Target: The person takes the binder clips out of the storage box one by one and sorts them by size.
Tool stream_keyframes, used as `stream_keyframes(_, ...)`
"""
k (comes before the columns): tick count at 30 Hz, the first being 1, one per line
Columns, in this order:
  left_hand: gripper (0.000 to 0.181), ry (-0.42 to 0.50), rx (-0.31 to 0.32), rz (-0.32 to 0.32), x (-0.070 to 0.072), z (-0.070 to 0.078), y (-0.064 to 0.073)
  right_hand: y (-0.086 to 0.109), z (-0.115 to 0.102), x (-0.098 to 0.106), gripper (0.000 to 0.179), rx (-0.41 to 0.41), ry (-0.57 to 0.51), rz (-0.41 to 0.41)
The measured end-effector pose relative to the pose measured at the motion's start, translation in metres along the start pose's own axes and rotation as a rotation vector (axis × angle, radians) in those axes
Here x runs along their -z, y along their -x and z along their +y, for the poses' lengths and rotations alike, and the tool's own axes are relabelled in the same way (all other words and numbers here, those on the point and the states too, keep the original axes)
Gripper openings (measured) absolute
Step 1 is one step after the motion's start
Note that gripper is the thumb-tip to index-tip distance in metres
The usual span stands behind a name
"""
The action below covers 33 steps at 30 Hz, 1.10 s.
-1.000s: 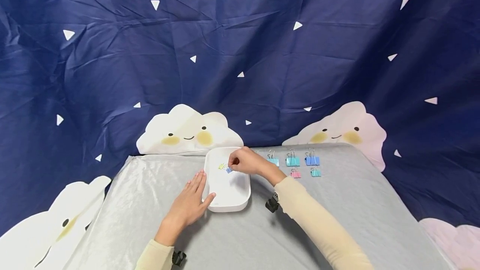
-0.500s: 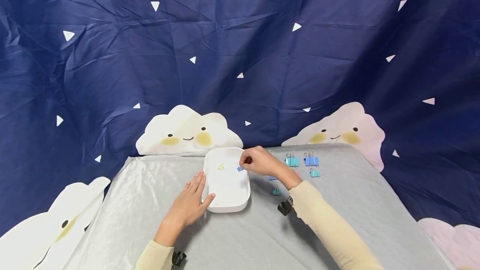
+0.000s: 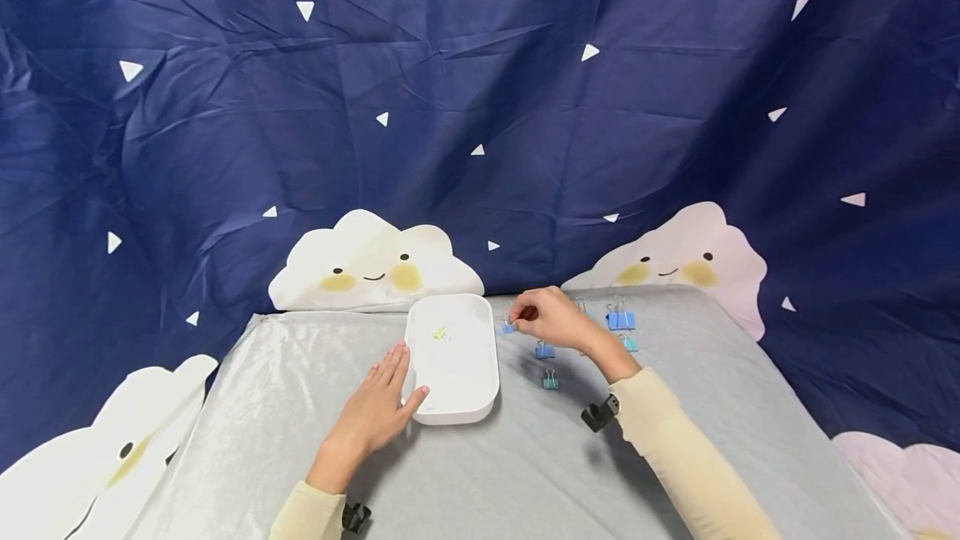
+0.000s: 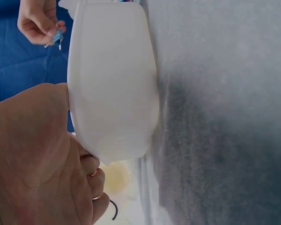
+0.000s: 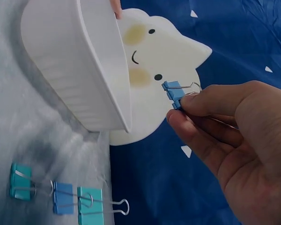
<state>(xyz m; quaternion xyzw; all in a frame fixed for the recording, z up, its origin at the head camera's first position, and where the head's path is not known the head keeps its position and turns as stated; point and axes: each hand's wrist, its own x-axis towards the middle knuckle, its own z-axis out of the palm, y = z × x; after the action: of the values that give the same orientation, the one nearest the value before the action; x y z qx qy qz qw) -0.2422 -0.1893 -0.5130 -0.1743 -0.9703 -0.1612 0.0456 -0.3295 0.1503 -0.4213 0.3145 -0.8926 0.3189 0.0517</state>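
My right hand (image 3: 551, 317) pinches a small blue binder clip (image 5: 174, 93) between thumb and fingertips, just to the right of a white plastic box (image 3: 453, 383). The clip's wire handles point back toward the palm in the right wrist view. Inside the box lies a small yellow-green clip (image 3: 440, 333) with silver wire. Along the box's left side rests my left hand (image 3: 373, 407), its fingers fairly straight at the rim and the thumb near the front corner. In the left wrist view the box's pale side wall (image 4: 114, 79) fills the middle.
Right of the box stand a blue binder clip (image 3: 545, 350) and a teal one (image 3: 551, 380). Farther right are a larger blue clip (image 3: 620, 320) and a small teal clip (image 3: 628, 344); my right forearm partly covers others. A dark blue curtain (image 3: 480, 107) hangs behind the grey cloth (image 3: 480, 482).
My right hand has carried the blue binder clip from over the box rightward, past its right rim. The yellow-green clip has stayed in the box, and my left hand has kept its place.
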Motion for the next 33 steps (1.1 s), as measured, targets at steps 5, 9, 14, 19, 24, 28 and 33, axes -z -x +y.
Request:
stream_keyframes(5,0.083,0.002,0.002,-0.009,0.0,0.0,-0.002,0.013,0.004,0.01,0.008,-0.03,-0.007,0.001)
stream_keyframes(9,0.083,0.011,0.002,-0.012,0.0,0.0,-0.001,0.022,0.01,0.014,0.006,-0.037,0.003,0.003)
stream_keyframes(14,0.082,0.019,0.002,-0.01,0.0,0.0,0.0,0.033,0.017,0.02,0.005,-0.089,0.011,0.011)
stream_keyframes(19,0.082,0.019,0.0,-0.001,0.0,0.0,0.0,0.044,0.026,0.025,0.007,-0.111,0.009,0.024)
stream_keyframes(24,0.083,0.013,-0.004,-0.001,-0.001,-0.003,-0.001,0.057,0.036,0.029,0.006,-0.126,0.006,0.033)
stream_keyframes(28,0.083,0.014,0.003,-0.015,-0.001,-0.002,-0.001,0.067,0.046,0.029,0.007,-0.124,-0.005,0.038)
stream_keyframes(33,0.083,0.016,-0.002,-0.005,-0.001,-0.001,0.0,0.081,0.058,0.029,0.009,-0.166,-0.019,0.025)
